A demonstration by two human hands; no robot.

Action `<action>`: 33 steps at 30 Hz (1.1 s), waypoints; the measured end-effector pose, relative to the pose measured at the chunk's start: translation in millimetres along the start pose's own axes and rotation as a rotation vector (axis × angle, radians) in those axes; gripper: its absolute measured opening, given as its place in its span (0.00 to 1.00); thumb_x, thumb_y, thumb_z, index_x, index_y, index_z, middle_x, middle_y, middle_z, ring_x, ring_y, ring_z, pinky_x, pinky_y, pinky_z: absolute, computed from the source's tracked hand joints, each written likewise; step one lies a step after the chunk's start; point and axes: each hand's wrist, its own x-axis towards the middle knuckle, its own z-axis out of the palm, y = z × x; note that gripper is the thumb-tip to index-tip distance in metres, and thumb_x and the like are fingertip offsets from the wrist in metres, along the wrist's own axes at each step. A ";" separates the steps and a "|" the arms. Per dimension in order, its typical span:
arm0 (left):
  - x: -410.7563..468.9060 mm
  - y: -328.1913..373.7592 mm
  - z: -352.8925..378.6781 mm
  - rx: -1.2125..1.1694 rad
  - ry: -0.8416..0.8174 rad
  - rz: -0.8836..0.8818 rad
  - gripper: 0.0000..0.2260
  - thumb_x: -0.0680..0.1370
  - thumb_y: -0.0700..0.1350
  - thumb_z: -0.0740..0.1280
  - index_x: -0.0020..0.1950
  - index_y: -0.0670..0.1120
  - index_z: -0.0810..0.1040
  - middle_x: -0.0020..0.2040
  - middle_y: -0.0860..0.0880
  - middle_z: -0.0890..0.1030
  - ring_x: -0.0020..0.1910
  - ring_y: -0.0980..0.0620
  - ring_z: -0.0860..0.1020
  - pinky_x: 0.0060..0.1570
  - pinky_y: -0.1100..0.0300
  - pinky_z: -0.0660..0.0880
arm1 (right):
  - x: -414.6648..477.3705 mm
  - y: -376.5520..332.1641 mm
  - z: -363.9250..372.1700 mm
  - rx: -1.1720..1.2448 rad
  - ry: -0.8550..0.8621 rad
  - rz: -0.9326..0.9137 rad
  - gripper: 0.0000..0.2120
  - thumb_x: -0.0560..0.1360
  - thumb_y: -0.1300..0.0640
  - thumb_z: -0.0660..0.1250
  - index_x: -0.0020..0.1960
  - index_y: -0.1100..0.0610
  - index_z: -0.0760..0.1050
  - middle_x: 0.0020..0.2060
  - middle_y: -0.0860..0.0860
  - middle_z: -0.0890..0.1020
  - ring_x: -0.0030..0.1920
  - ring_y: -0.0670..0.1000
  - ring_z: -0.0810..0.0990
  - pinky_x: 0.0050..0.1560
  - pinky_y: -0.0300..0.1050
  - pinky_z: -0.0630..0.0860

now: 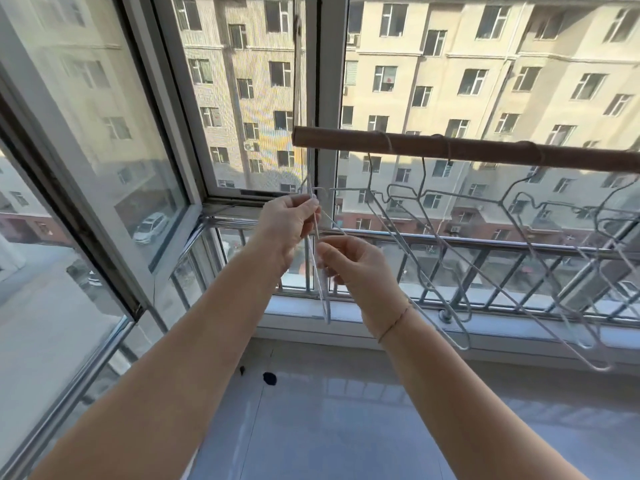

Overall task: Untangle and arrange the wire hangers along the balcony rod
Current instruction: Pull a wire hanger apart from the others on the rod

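Open air left of the rod's (450,149) free left end, up to the white window post (327,98); below that, room down to the sill (304,311). Held there, off the rod: a white wire hanger (321,292), edge-on, near upright, just left of the hung ones. Cannot tell whether 1 hanger or 2 sit in the grip.

Left hand (284,230): fingers pinched together on the upper wires. Right hand (356,268), lower and nearer: thumb and fingertips clamped on a wire further down. Thin bracelet (394,322) on the right wrist.

Crowded to the right: at least 3 hung hangers (425,192) hooked over the rod, tilted, frames overlapping and splayed toward the near right, lowest corners dropping past the sill line. Little free rod between the hooks.

Far side: metal railing (485,244) outside the glass, beige apartment block (485,64) beyond. Left: angled window panes, a white car (150,227) parked far below. Near: glossy pale floor tiles (346,427), 1 dark spot (269,378) close to the left wall.
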 end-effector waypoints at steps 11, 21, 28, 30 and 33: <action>-17.3 -30.8 -112.9 0.663 -0.018 -0.039 0.09 0.79 0.36 0.61 0.53 0.41 0.79 0.46 0.46 0.80 0.46 0.51 0.76 0.42 0.65 0.71 | 18.2 44.4 12.9 -0.352 0.014 -0.073 0.15 0.72 0.55 0.67 0.58 0.52 0.73 0.51 0.52 0.77 0.52 0.50 0.74 0.59 0.47 0.73; -32.3 -31.7 -135.9 0.890 -0.094 0.076 0.11 0.79 0.39 0.61 0.43 0.53 0.78 0.51 0.44 0.82 0.52 0.44 0.78 0.55 0.53 0.74 | -10.7 66.3 22.8 -0.652 -0.131 -0.042 0.05 0.75 0.51 0.64 0.43 0.50 0.77 0.36 0.50 0.84 0.40 0.51 0.81 0.47 0.50 0.79; -35.8 -45.0 -106.8 0.815 0.063 0.240 0.01 0.77 0.46 0.66 0.46 0.51 0.77 0.48 0.50 0.77 0.48 0.53 0.74 0.48 0.60 0.69 | -43.7 51.1 8.7 -0.257 -0.113 0.092 0.11 0.78 0.63 0.59 0.42 0.53 0.77 0.26 0.48 0.74 0.23 0.40 0.70 0.25 0.32 0.67; -45.0 -49.0 -92.0 0.671 0.220 0.232 0.08 0.76 0.49 0.67 0.50 0.47 0.76 0.45 0.52 0.76 0.49 0.52 0.74 0.48 0.59 0.72 | -53.3 43.0 7.4 -0.141 -0.082 0.100 0.11 0.78 0.64 0.59 0.43 0.55 0.77 0.26 0.48 0.73 0.22 0.40 0.68 0.23 0.30 0.65; -71.8 -48.3 -64.7 0.363 0.129 0.084 0.14 0.77 0.54 0.64 0.49 0.44 0.77 0.45 0.47 0.80 0.45 0.49 0.78 0.47 0.56 0.75 | -65.5 32.1 9.4 0.008 -0.042 0.098 0.09 0.78 0.64 0.59 0.45 0.58 0.77 0.25 0.48 0.73 0.23 0.41 0.68 0.24 0.31 0.65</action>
